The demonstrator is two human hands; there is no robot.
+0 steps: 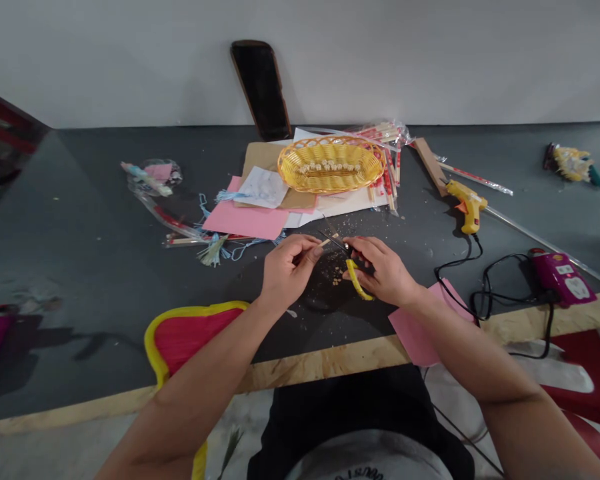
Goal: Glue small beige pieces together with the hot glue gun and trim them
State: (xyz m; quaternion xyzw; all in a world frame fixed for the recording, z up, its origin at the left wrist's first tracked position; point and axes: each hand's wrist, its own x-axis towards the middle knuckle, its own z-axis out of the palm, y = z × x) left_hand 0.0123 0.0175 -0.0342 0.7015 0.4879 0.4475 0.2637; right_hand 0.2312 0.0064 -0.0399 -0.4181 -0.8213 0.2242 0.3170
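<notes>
My left hand (289,268) pinches a thin pale wooden stick (326,242), probably a chopstick, whose tip points right. In my right hand (384,268) is a pair of scissors (357,280) with yellow-edged handles. The scissor blades are spread and reach left, close to the stick's tip; whether they touch it I cannot tell. Small cut bits (337,277) and crumbs lie on the dark table below. Behind the hands, a yellow woven basket (300,185) holds a row of small pale pieces (330,166).
Pink paper (250,220), blue tassels and wrapped chopsticks (390,177) surround the basket. A phone (263,90) leans on the wall. To the right are a yellow glue gun (469,205), its cord and a purple box (564,279). A red, yellow-edged piece (195,333) lies at front left.
</notes>
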